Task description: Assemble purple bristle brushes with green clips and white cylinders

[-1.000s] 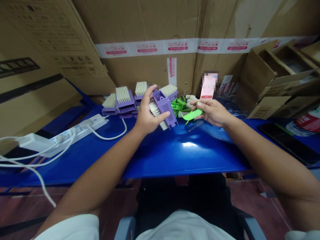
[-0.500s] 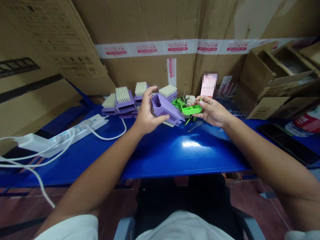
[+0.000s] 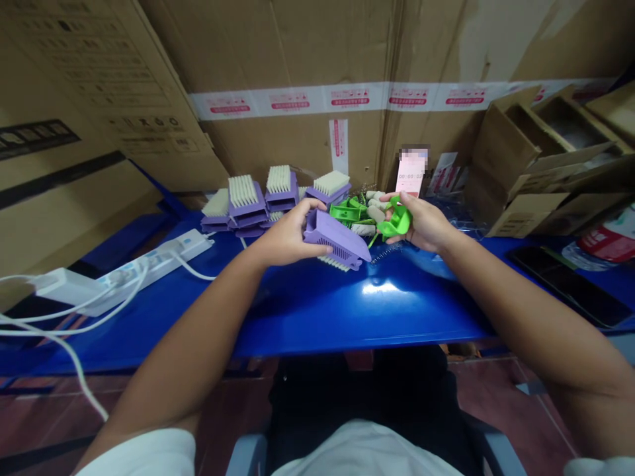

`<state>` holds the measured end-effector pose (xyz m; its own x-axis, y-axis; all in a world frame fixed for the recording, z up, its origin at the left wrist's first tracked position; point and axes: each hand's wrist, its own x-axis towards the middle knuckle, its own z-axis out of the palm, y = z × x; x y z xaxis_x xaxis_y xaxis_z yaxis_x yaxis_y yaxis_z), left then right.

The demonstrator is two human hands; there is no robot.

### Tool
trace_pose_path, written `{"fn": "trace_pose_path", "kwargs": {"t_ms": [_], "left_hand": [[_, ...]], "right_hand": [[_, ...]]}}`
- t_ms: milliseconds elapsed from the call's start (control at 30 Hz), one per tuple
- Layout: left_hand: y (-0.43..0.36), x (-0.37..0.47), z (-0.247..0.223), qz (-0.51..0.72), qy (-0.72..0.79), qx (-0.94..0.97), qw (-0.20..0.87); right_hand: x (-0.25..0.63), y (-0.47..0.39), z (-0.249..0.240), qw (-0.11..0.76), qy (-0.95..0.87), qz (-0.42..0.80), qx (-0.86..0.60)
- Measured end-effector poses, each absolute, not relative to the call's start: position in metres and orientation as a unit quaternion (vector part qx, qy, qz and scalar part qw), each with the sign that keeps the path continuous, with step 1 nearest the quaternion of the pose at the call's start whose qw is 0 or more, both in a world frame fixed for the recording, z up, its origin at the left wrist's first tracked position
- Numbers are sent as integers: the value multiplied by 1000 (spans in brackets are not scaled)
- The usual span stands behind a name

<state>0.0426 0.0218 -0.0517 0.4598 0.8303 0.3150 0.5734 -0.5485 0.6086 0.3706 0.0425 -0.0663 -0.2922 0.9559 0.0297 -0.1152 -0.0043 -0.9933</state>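
Observation:
My left hand (image 3: 295,235) is closed around a purple plastic brush body (image 3: 337,239), its pale bristles pointing down. Between the fingers of my right hand (image 3: 419,219) is a green plastic part (image 3: 397,219), held a little apart from the purple body. Behind and between the hands lies a pile of more green plastic parts (image 3: 346,211) with whitish cylindrical pieces (image 3: 376,213). Several purple brushes (image 3: 245,201) with cream bristles facing up are stacked at the back left. Small dark springs (image 3: 381,256) lie on the blue table below my right hand.
A white power strip (image 3: 149,268) with plugged-in cables is on the left. A phone with a timer (image 3: 411,173) leans at the back. To the right are cardboard boxes (image 3: 526,158), a dark phone (image 3: 570,284) and a red-labelled bottle (image 3: 612,238). Cardboard (image 3: 297,46) walls the back.
My left hand has wrapped more closely around the purple brush body, which has moved slightly down. My right hand has turned the green part, so it shows a different side.

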Motion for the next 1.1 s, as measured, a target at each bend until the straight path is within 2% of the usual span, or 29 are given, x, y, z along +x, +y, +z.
{"fn": "trace_pose_path", "kwargs": {"t_ms": [167,367,667,833,967,1100], "left_hand": [[18,32,-35,196,471,846,153],[12,26,-23,77,459,869,170],[11,31,-30,11,483,858,171],[1,53,-30,14,469,877,106],[0,76,-27,-61,486,869,61],[6,82,-26,-84,491,864,75]], "right_hand": [[369,40,-59,450,-502,624,-395],[371,41,-60,455,-483,648,-374],[372,40,-63,498,-509,632,-306],[373,43,-66,521,-529,603,-292],[375,44,-70,505,-545,602,-292],[374,41,-72,480,-559,606,-298]]}}
